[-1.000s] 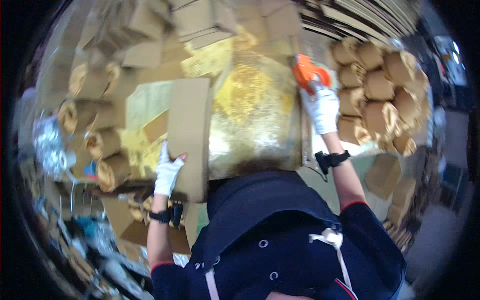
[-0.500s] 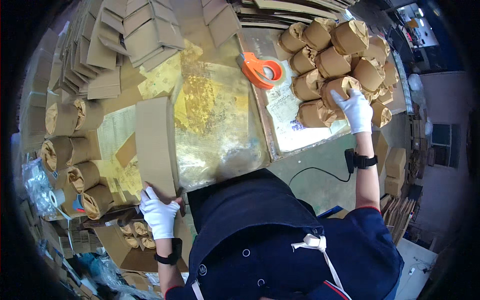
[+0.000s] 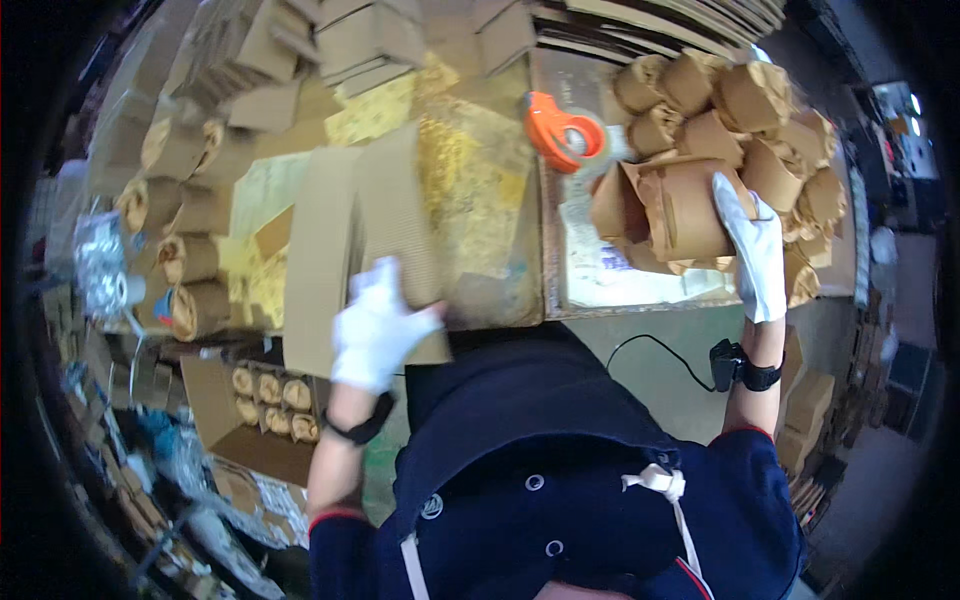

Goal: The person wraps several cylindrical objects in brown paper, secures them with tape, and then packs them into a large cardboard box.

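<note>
My right hand (image 3: 755,245), in a white glove, grips a brown paper-wrapped cylinder (image 3: 690,212) from its right side. The bundle is tilted on its side in front of a pile of similar wrapped cylinders (image 3: 772,175). At the left, a flat brown cardboard carton (image 3: 320,260) has spread apart, one corrugated panel (image 3: 392,205) leaning to the right. My gloved left hand (image 3: 375,330), slightly blurred, lies at the carton's near end, over the gap between the panels. Its thumb points right, apart from the fingers.
An orange tape dispenser (image 3: 565,132) lies beside the pile. More wrapped cylinders (image 3: 200,310) line the table's left side. Folded cardboard (image 3: 370,45) is stacked at the back. Below the left edge, an open box (image 3: 265,450) holds several wrapped items.
The flat carton has opened and its panels have parted, with my left hand now over the gap. My right hand has drawn a wrapped cylinder from the pile and tipped it sideways.
</note>
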Available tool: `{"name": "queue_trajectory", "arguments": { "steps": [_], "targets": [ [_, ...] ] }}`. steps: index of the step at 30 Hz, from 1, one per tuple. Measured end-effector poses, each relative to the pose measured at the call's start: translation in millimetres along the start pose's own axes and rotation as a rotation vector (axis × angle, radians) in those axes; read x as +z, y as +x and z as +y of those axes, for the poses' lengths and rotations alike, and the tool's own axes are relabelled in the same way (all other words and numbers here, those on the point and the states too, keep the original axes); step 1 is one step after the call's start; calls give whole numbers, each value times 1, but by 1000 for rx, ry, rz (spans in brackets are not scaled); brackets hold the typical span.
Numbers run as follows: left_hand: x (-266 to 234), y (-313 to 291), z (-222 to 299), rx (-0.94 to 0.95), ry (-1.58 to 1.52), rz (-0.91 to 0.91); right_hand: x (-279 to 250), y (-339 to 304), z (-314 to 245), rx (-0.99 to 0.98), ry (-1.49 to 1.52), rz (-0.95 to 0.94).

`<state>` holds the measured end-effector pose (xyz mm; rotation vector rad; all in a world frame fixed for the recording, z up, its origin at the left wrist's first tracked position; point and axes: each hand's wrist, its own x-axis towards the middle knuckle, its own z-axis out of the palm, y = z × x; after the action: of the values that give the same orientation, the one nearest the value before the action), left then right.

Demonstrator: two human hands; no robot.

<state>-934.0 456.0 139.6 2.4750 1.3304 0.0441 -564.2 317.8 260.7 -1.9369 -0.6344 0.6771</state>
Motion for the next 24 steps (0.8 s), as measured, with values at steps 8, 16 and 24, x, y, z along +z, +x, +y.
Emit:
{"name": "queue_trajectory", "arguments": {
  "steps": [8,16,24],
  "targets": [
    [111,-35,-14,315,139,-251,155,-3,69,278,406,-452],
    [102,-50,-30,453,-150,114,247,4,118,409,-24,-754],
    [101,83,-32,-131,-1175,325,307,82,130,83,179,-454]
  ]
}}
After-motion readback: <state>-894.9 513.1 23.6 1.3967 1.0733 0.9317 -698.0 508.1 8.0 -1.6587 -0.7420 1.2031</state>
